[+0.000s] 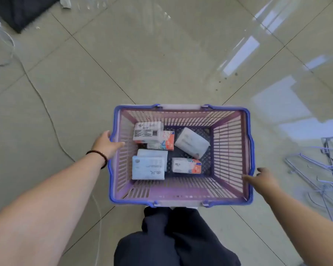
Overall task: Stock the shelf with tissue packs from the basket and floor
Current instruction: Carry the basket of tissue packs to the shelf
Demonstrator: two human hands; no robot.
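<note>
A purple basket (pixel 229 143) with a blue rim stands on the tiled floor in front of my legs. Several tissue packs lie in it: a white pack with a barcode (pixel 148 131), an orange-patterned pack (pixel 166 144), a tilted white pack (pixel 191 142), a pale blue pack (pixel 148 168) and a small white-and-orange pack (pixel 186 165). My left hand (pixel 107 144) wraps the basket's left rim, thumb inside and fingers outside. At the right rim my right hand (pixel 262 179) has its fingers spread, their tips reaching the edge. No shelf is in view.
A tangle of purple wire hooks (pixel 325 169) lies on the floor to the right. A thin white cable (pixel 46 112) runs along the left. A dark mat (pixel 21 10) and clear plastic wrap sit at the top left. My dark trousers (pixel 171 237) are below the basket.
</note>
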